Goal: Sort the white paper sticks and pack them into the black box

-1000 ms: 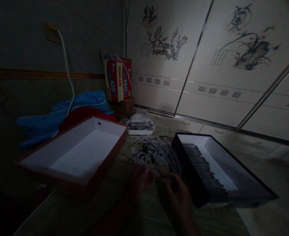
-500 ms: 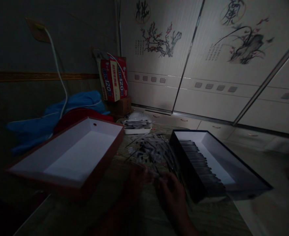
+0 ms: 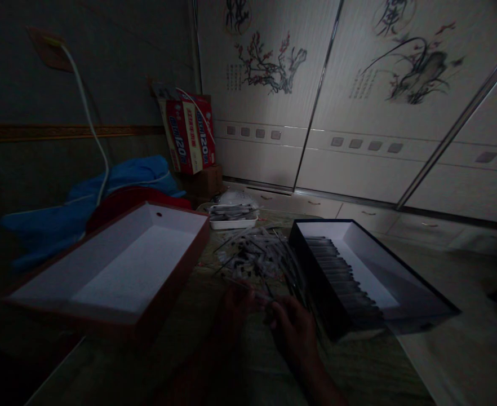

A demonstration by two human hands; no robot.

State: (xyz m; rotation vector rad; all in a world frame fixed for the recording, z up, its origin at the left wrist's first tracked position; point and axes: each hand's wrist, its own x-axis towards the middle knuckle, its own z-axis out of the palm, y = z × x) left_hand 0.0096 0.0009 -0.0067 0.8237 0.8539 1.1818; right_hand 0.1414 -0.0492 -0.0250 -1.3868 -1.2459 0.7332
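In the dim head view, my left hand (image 3: pixel 234 307) is closed around one end of a thin, clear tube (image 3: pixel 257 295) that looks like a pen barrel. Its other end meets the pinched fingers of my right hand (image 3: pixel 294 322), where a small dark part shows, too dark to name. Just beyond both hands lies a loose pile of pen parts (image 3: pixel 252 254), with clear tubes, thin dark rods and small black pieces. On the right, a black box (image 3: pixel 322 299) holds a row of dark-tinted pens (image 3: pixel 341 276) laid side by side.
At left stands a red-brown box (image 3: pixel 176 268) with a white inside. A white tray (image 3: pixel 234 224) of slim parts sits at the back. Behind are blue cloth (image 3: pixel 134 175), a red carton (image 3: pixel 189 135) and sliding cabinet doors (image 3: pixel 265 158). A white cable (image 3: pixel 85 101) hangs at left.
The view has shifted slightly, so everything sits a little further left and up. Both hands keep hold of the tube, with only slight finger movement.
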